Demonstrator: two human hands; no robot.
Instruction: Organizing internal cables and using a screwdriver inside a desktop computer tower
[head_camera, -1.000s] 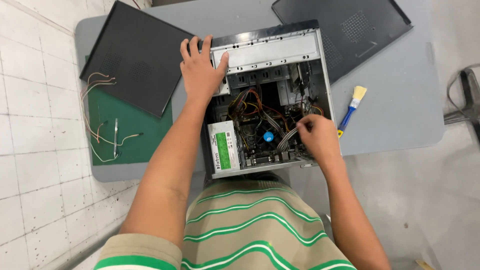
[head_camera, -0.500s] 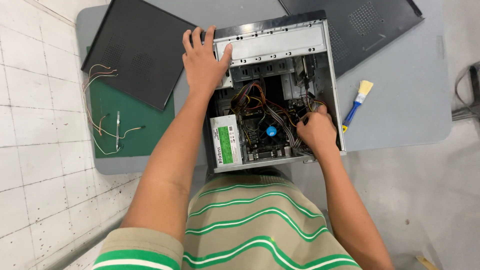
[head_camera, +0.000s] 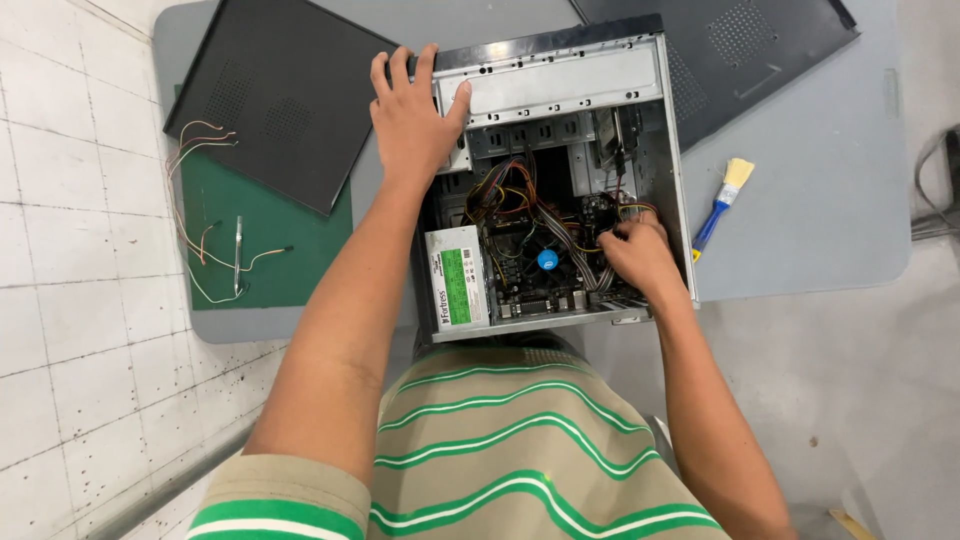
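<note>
Open computer case (head_camera: 560, 80) lay on its side on the grey desk (head_camera: 820, 200), long axis running away from the body. Right hand (head_camera: 640, 262) deep inside at the right wall, nearer the tangled cables (head_camera: 545, 215) just to its left; fingers curled, perhaps pinched on a connector, but could not tell. Left hand (head_camera: 412, 120) spread flat, pressing the case's upper left corner. Metal frame grey, wires red and yellow.

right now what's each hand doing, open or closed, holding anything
Left hand: open, palm flat on the top edge of the computer case, holding nothing.
Right hand: inside the case, fingers curled among the cables; grip cannot be told.
</note>
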